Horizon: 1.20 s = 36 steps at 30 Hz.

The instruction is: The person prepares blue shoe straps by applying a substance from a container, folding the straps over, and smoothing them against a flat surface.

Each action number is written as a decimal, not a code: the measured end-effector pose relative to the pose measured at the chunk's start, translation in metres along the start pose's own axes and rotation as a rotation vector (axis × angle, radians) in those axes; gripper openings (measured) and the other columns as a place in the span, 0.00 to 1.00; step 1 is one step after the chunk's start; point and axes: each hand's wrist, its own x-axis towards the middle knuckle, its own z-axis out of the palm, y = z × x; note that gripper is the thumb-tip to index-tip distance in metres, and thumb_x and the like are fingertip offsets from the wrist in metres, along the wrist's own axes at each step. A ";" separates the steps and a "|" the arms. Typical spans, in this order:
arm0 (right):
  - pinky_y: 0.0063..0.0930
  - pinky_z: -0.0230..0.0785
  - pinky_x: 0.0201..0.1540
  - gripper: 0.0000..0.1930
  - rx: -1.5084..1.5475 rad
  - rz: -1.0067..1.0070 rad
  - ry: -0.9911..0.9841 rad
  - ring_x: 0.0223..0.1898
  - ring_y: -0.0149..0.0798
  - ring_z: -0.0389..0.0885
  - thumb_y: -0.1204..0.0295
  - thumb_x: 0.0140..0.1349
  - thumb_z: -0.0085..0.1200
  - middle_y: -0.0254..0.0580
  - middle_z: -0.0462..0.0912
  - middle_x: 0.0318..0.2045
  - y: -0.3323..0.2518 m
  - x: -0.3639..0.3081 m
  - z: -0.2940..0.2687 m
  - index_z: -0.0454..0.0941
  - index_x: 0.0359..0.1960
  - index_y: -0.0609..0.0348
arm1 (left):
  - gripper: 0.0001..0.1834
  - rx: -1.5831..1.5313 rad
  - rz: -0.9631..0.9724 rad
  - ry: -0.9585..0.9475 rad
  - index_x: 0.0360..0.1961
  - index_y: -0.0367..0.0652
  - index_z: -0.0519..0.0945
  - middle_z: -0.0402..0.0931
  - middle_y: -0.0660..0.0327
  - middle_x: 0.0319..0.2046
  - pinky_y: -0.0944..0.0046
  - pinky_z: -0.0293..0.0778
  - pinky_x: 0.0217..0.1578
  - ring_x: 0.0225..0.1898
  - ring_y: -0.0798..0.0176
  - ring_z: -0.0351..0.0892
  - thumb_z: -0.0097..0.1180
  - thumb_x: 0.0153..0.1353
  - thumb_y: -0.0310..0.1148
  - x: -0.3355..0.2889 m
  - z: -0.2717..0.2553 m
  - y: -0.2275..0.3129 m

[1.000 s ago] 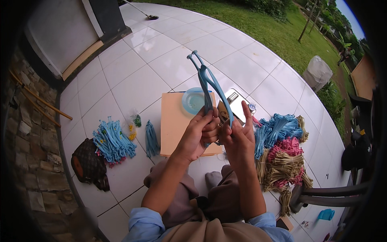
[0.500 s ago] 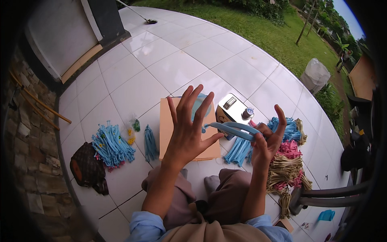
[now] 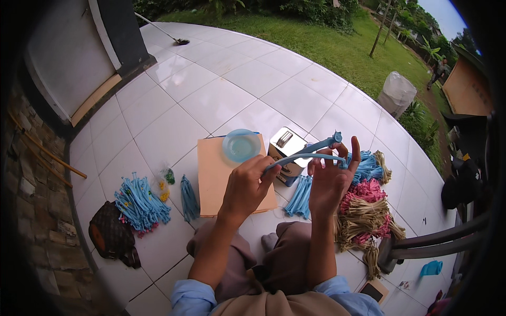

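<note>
My left hand (image 3: 245,184) is closed, pinching the folded middle of a light-blue band (image 3: 303,157). Its two limbs reach rightward, and both ends look knotted or gathered. One end rises beside my right hand (image 3: 329,184); the other lies against its fingers. That right hand is open, index finger raised and palm turned inward. Below the hands is a tan board or box (image 3: 213,179) with a translucent blue bowl (image 3: 242,146) on its far part. A tin with a shiny lid (image 3: 287,138) stands beside it, partly hidden by the band.
Blue band bundles (image 3: 141,203) lie left, near a dark patterned bag (image 3: 112,231) and small bags of beads (image 3: 162,189). Another blue bundle (image 3: 188,199) sits beside the board. Pink and beige bundles (image 3: 363,226) pile up on the right, near dark chair legs (image 3: 437,242).
My left hand has gone from spread fingers to a pinch on the band's fold. My right hand has released the fold and opened; the band's ends now point right.
</note>
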 end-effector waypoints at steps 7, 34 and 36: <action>0.28 0.65 0.52 0.39 -0.090 0.165 -0.098 0.48 0.34 0.72 0.71 0.62 0.53 0.47 0.72 0.49 0.008 -0.006 0.008 0.40 0.67 0.59 | 0.16 -0.032 -0.001 0.118 0.29 0.37 0.74 0.69 0.53 0.17 0.54 0.67 0.25 0.24 0.48 0.72 0.46 0.65 0.39 -0.003 0.024 0.011; 0.23 0.69 0.18 0.33 -0.452 0.562 -0.390 0.20 0.32 0.77 0.69 0.64 0.48 0.40 0.74 0.22 -0.042 0.040 -0.029 0.45 0.67 0.61 | 0.08 -0.962 -0.427 0.211 0.38 0.38 0.75 0.75 0.63 0.32 0.70 0.79 0.39 0.33 0.71 0.78 0.59 0.56 0.23 -0.004 -0.036 -0.024; 0.26 0.73 0.20 0.38 -0.455 0.586 -0.426 0.21 0.34 0.79 0.71 0.60 0.53 0.40 0.74 0.19 -0.032 0.041 -0.041 0.43 0.68 0.61 | 0.09 -0.838 -0.393 0.137 0.35 0.37 0.75 0.75 0.62 0.31 0.69 0.80 0.37 0.33 0.71 0.78 0.61 0.53 0.21 -0.010 -0.042 -0.031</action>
